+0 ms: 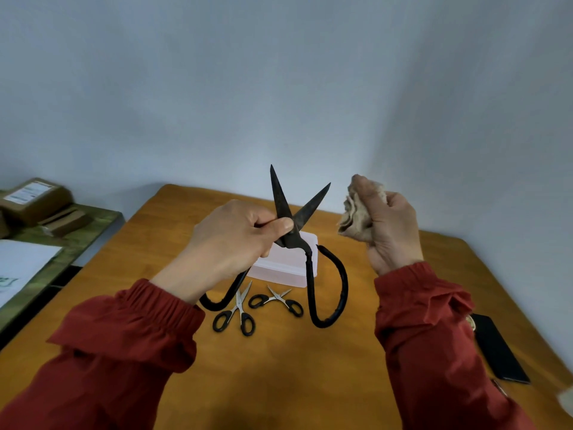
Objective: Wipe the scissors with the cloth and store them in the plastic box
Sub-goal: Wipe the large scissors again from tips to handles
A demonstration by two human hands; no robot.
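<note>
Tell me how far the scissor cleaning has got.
Done: nothing is visibly stored; the plastic box sits shut on the table. In hand: the left hand holds the large black scissors open, blades up, while the right hand holds the bunched cloth beside them, not touching. Left: two small scissors lie on the table, then boxing all three.

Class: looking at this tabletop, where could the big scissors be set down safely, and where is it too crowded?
Free: the near strip of the table between the two sleeves, below the two small scissors. Also the far left corner, beyond the left hand. Crowded: the centre around the plastic box, and the right edge by the black phone.
</note>
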